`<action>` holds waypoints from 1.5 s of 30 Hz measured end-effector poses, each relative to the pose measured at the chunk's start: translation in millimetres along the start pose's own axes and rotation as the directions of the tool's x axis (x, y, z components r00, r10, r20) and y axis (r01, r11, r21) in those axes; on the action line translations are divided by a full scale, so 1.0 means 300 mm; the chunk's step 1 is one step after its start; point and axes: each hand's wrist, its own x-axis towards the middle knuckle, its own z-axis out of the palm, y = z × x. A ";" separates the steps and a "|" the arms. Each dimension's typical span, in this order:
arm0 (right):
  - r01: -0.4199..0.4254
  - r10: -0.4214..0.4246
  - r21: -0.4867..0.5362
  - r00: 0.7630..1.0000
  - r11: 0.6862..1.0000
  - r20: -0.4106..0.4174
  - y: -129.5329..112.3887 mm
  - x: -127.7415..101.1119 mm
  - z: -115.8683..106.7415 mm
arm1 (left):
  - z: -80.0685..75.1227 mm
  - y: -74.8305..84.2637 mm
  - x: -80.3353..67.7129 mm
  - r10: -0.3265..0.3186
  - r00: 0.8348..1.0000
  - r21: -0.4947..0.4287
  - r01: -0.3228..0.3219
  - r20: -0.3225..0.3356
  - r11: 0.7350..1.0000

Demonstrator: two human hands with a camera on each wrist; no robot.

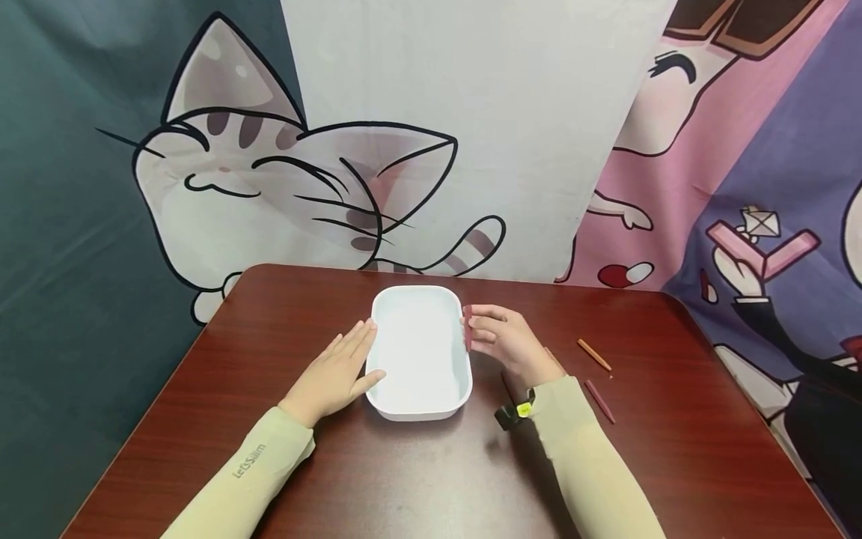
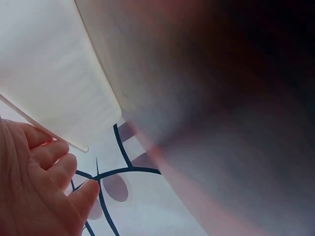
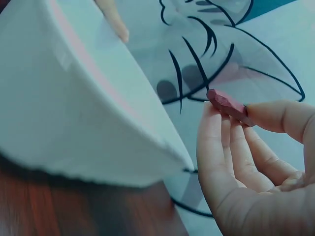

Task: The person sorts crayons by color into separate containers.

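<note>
A white rectangular tray [image 1: 417, 413] with rounded corners stands on the table. My left hand [image 1: 337, 370] rests at its left rim with fingers straight and thumb over the edge; in the left wrist view the fingers [image 2: 51, 155] lie along the rim. Beside the right rim, my right hand [image 1: 508, 340] pinches a dark red crayon [image 1: 468, 328] between thumb and fingertips. The right wrist view shows this crayon [image 3: 229, 105] end-on, faceted, held at about rim height outside the tray [image 3: 98, 132]. The tray's inside looks bare white.
An orange crayon [image 1: 594, 355] and a second dark red crayon [image 1: 599, 402] lie on the brown wooden table [image 1: 680, 449], right of my right forearm. A printed cloth with a cartoon cat [image 1: 236, 165] hangs behind the table's far edge.
</note>
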 end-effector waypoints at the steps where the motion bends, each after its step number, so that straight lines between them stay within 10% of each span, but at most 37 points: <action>1: -0.002 0.002 0.013 1.000 1.000 0.006 -0.006 0.006 0.016 | -0.001 0.000 0.000 0.000 1.000 0.001 0.000 -0.003 1.000; 22: -0.209 0.206 -0.160 0.978 0.965 -0.034 -0.001 0.203 0.296 | -0.010 0.004 0.003 -0.007 1.000 -0.014 0.007 0.012 1.000; 45: -0.239 0.242 -0.231 0.970 0.943 -0.013 0.026 0.215 0.328 | -0.003 0.002 0.004 -0.002 1.000 -0.027 0.002 -0.001 1.000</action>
